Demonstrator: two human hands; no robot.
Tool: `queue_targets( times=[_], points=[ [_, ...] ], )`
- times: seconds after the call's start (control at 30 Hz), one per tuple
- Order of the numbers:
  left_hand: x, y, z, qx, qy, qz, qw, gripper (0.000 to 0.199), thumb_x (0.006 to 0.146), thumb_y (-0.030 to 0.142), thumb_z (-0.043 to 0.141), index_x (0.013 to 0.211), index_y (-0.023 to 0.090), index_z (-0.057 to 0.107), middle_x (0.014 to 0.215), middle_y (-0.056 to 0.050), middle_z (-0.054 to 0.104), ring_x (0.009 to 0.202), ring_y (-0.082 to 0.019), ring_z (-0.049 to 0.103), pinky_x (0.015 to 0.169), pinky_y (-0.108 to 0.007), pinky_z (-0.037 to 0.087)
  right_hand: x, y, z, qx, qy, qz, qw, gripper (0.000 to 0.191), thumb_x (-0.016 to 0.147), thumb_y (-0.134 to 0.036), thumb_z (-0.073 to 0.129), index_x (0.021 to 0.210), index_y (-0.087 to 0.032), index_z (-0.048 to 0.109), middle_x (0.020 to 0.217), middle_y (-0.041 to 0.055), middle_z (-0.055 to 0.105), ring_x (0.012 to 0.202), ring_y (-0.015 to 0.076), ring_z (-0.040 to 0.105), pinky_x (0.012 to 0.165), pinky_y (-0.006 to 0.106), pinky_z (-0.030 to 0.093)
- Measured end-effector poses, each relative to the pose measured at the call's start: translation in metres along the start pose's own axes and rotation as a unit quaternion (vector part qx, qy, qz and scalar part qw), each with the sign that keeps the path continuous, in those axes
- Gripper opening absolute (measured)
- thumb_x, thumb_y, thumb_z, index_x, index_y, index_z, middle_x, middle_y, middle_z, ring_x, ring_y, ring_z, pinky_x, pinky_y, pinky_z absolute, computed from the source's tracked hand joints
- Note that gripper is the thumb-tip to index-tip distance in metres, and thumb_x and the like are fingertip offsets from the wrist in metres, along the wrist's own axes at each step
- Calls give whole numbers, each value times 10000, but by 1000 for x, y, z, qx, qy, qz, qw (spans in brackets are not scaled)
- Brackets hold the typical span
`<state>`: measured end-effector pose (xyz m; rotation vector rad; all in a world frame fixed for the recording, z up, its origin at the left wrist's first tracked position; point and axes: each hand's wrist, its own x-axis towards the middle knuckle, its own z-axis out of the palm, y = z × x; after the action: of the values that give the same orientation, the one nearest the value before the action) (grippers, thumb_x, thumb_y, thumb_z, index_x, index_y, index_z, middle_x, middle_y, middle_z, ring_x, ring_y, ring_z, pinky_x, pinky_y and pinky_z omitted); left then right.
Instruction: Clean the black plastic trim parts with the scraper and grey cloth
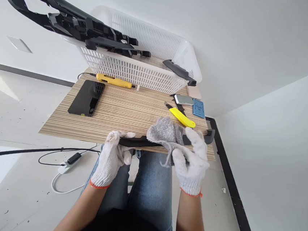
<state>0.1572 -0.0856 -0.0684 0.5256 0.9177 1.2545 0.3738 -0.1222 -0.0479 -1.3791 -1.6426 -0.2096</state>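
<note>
The left hand's fingers are closing around one end of a dark strip at the table's near edge; the right hand's, half-curled, are holding a grey cloth against it. Forearms are angling inward. They are apparently wiping; another stroke would be needing a steady left grip.
</note>
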Motion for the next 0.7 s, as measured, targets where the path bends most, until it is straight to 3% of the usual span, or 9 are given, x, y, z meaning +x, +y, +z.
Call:
queue_targets(
  times=[0.07, 0.1, 0.17, 0.27, 0.3, 0.37, 0.43, 0.57, 0.7],
  points=[
    [1, -1, -1, -4, -1, -3, 1000, 449, 795, 628, 755, 926, 208, 668, 1067, -55, 792, 330, -91, 526, 281, -236, 344, -1, -1, 1, -21, 64, 35, 997, 130, 905, -378, 738, 868, -274, 807, 1350, 62, 661, 1248, 345, 635, 1191, 644, 414],
    [1, -1, -2, -6, -2, -6, 1000, 448, 796, 629, 756, 930, 210, 668, 1073, -54, 792, 329, -89, 525, 284, -240, 358, -1, -2, 0, -13, 61, 47, 997, 113, 861, -385, 790, 892, -277, 807, 1349, 67, 662, 1216, 341, 656, 1165, 631, 455],
    [1, -1, -3, -14, -5, -6, 1000, 452, 788, 631, 766, 919, 210, 669, 1066, -54, 794, 334, -95, 535, 286, -245, 380, 1, -2, -3, 37, -35, 86, 995, 326, 797, -400, 853, 1099, -295, 794, 1339, 76, 679, 1172, 325, 689, 1078, 574, 556],
    [2, -2, -2, -30, -7, -3, 1000, 452, 759, 619, 801, 892, 206, 674, 1021, -51, 794, 376, -116, 578, 288, -237, 395, 2, -4, -10, 150, -202, 179, 951, 702, 802, -412, 856, 1451, -313, 606, 1329, 79, 712, 1121, 298, 733, 971, 504, 633],
    [2, -2, -2, -36, -8, -2, 999, 447, 751, 609, 814, 889, 207, 676, 1009, -48, 791, 399, -124, 597, 290, -233, 400, 1, -4, -11, 179, -207, 205, 940, 697, 849, -416, 815, 1490, -309, 564, 1339, 84, 712, 1110, 289, 742, 952, 490, 642],
    [2, -2, -1, -45, -9, -2, 999, 433, 751, 591, 824, 896, 209, 679, 1008, -45, 784, 436, -134, 623, 301, -229, 416, 0, -4, -12, 190, -142, 223, 945, 524, 954, -407, 700, 1456, -295, 601, 1336, 88, 715, 1118, 271, 742, 954, 472, 640],
    [2, -2, -1, -49, -11, -3, 999, 422, 759, 579, 824, 903, 210, 678, 1008, -48, 781, 455, -141, 639, 307, -226, 422, 0, -3, -8, 130, -94, 193, 968, 345, 991, -382, 651, 1320, -296, 708, 1299, 70, 734, 1151, 260, 726, 1038, 497, 594],
    [2, -2, -1, -50, -19, -4, 999, 435, 757, 588, 822, 894, 204, 669, 973, -53, 778, 471, -147, 646, 309, -220, 423, 6, -3, 12, 1, -155, 36, 987, 172, 948, -358, 725, 1085, -294, 808, 1236, 43, 764, 1194, 274, 693, 1184, 569, 450],
    [1, 1, 2, -33, -24, -4, 999, 441, 769, 596, 807, 851, 196, 641, 734, -10, 721, 385, -121, 561, 316, -221, 423, 6, -25, 47, 4, -148, -64, 987, 142, 964, -325, 703, 1057, -305, 808, 1198, 16, 777, 1156, 232, 700, 1175, 476, 466]
  ],
)
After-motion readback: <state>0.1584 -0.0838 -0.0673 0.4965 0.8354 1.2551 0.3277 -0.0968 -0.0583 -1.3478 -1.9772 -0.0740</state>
